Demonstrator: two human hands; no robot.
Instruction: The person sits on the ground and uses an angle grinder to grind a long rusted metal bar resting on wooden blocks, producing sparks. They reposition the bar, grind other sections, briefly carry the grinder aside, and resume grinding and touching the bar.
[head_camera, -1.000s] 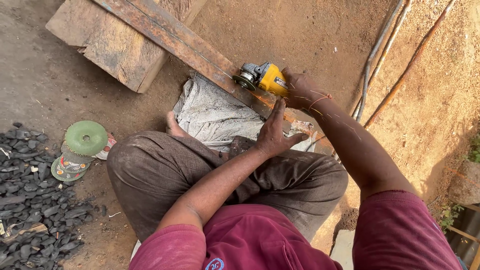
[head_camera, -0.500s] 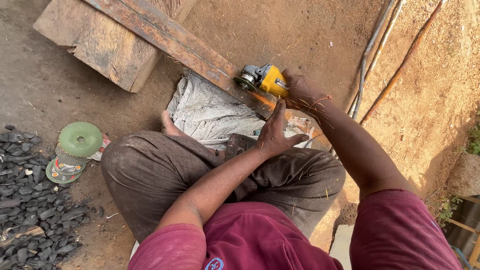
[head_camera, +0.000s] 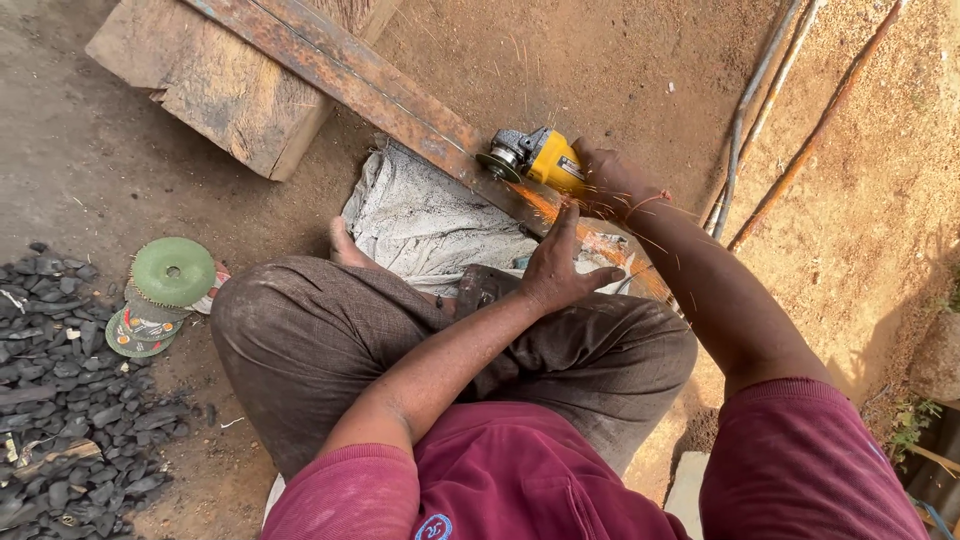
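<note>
The right hand (head_camera: 612, 180) grips a yellow grinder (head_camera: 535, 158) whose disc throws sparks against the rusty bar (head_camera: 370, 85) lying across a wood block (head_camera: 215, 85), while the left hand (head_camera: 555, 265) presses flat on the bar.

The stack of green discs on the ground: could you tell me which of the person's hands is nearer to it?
Left. The left hand presses on the rusty metal bar, across the knee from the green discs. The right hand holds the yellow angle grinder, farther off.
</note>
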